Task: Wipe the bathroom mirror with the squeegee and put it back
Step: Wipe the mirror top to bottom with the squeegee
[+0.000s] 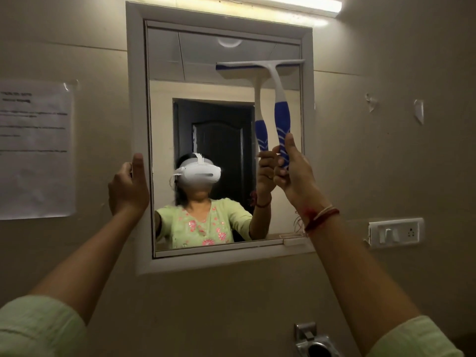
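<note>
High on the mirror (pixel 206 60), the right hand (pixel 291 176) wraps the light-looking, stiff squeegee (pixel 277 91) by its blue grip (pixel 282 119); left hand (pixel 127 186) clasps the frame (pixel 136 86)

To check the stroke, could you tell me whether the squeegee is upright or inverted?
Upright: the squeegee has its blade level high on the mirror, the right hand gripping its handle below.

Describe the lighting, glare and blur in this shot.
Head view: the tube light above the mirror is blown out white, the walls dim and warm; the notice on the left wall is too soft to read; the squeegee is sharp; wide-angle skews the mirror's frame.
</note>
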Motion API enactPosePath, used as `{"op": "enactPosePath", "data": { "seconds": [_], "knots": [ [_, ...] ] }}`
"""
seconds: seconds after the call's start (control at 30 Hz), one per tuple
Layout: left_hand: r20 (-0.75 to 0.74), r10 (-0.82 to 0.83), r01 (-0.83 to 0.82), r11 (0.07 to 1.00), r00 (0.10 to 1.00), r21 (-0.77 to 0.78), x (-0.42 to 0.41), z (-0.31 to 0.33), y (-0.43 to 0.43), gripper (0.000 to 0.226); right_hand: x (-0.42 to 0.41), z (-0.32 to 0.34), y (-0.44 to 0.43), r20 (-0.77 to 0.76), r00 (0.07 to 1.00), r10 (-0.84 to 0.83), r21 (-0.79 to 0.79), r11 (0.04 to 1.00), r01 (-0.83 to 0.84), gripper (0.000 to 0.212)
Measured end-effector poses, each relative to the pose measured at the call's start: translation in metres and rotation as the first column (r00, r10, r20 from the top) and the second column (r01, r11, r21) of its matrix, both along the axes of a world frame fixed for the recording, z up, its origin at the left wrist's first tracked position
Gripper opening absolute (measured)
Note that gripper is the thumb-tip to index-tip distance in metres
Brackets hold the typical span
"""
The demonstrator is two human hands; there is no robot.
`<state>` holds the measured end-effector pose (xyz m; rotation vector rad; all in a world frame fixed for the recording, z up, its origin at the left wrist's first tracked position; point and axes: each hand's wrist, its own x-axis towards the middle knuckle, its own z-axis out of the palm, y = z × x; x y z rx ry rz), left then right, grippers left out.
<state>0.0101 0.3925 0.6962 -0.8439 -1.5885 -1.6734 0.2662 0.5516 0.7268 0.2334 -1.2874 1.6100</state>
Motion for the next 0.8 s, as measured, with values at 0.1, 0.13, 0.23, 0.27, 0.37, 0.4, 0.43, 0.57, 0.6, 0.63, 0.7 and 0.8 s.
{"op": "enactPosePath", "data": {
  "seconds": [0.1, 0.13, 0.23, 0.27, 0.37, 0.4, 0.43, 0.57, 0.6, 0.63, 0.7, 0.8],
  "knots": [
    [0.018, 0.0, 0.0, 1.0, 1.0, -0.013, 0.002, 0.001, -0.002, 0.053, 0.004, -0.024, 0.0, 0.045, 0.991, 0.128, 0.022, 0.991, -0.129, 0.053],
    [0.023, 0.002, -0.002, 1.0, 1.0, -0.015, 0.002, 0.002, -0.002, 0.053, 0.005, -0.035, 0.0, 0.064, 0.991, 0.119, 0.024, 0.992, -0.121, 0.053],
    [0.024, 0.012, -0.011, 1.0, 1.0, -0.008, 0.002, 0.002, -0.002, 0.053, 0.011, -0.069, -0.002, 0.123, 0.991, -0.049, 0.049, 0.998, 0.043, 0.044],
    [0.023, 0.011, -0.011, 1.0, 1.0, -0.007, 0.002, 0.002, -0.002, 0.052, 0.012, -0.077, -0.004, 0.13, 0.988, -0.078, 0.047, 0.996, 0.072, 0.043],
    [0.022, 0.01, -0.01, 1.0, 1.0, -0.004, 0.003, 0.002, -0.002, 0.05, 0.013, -0.077, -0.01, 0.111, 0.993, -0.046, 0.021, 0.999, 0.044, 0.041],
    [0.023, 0.01, -0.009, 1.0, 1.0, -0.006, 0.003, 0.002, -0.002, 0.05, 0.013, -0.071, -0.012, 0.101, 0.995, -0.02, 0.016, 1.0, 0.019, 0.042],
    [0.024, 0.01, -0.01, 1.0, 1.0, -0.008, 0.003, 0.002, -0.002, 0.05, 0.012, -0.065, -0.013, 0.089, 0.996, 0.005, 0.013, 1.0, -0.007, 0.042],
    [0.03, 0.006, -0.006, 1.0, 1.0, -0.007, 0.002, 0.002, -0.001, 0.051, 0.005, -0.06, -0.012, 0.081, 0.997, 0.011, 0.008, 1.0, -0.012, 0.044],
    [0.031, 0.003, -0.002, 1.0, 1.0, -0.01, 0.001, 0.002, -0.001, 0.051, 0.004, -0.067, -0.011, 0.097, 0.995, -0.01, 0.01, 1.0, 0.009, 0.045],
    [0.03, -0.001, 0.001, 1.0, 1.0, -0.012, 0.001, 0.002, -0.001, 0.052, 0.004, -0.077, -0.012, 0.11, 0.994, -0.018, 0.007, 1.0, 0.017, 0.045],
    [0.031, -0.009, 0.01, 1.0, 0.999, -0.016, 0.002, 0.002, -0.001, 0.052, 0.003, -0.103, -0.016, 0.128, 0.992, -0.004, -0.019, 1.0, 0.007, 0.049],
    [0.04, -0.007, 0.007, 1.0, 0.999, -0.02, 0.002, 0.002, -0.001, 0.051, 0.002, -0.14, -0.025, 0.163, 0.983, -0.082, -0.084, 0.992, 0.096, 0.043]
  ]
}}
